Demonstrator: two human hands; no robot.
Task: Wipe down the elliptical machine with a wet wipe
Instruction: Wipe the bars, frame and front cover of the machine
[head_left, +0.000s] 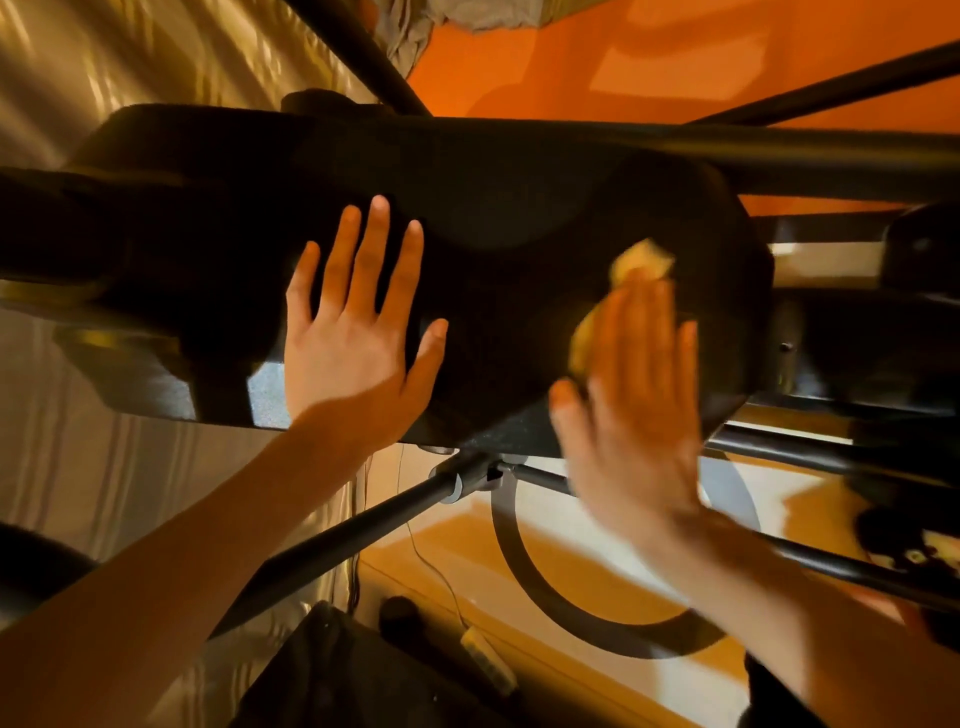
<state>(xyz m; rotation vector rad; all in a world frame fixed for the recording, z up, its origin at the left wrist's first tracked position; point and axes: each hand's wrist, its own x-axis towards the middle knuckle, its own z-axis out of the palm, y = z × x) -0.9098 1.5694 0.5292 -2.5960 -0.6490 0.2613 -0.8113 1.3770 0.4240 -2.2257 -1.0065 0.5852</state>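
The elliptical machine's black housing (509, 218) fills the middle of the head view, wide and smooth. My left hand (358, 322) lies flat on its left half, fingers spread, holding nothing. My right hand (634, 395) is blurred and presses a pale wet wipe (641, 260) against the housing's right half. The wipe peeks out above my fingertips and beside my index finger; most of it is hidden under the palm.
Black frame bars (831, 150) cross behind and below the housing. A grey curved arm (524, 566) and a thin cable (431, 566) hang over the orange floor (675, 47). A pale curtain (104, 62) stands at the left. Dark objects sit at bottom centre.
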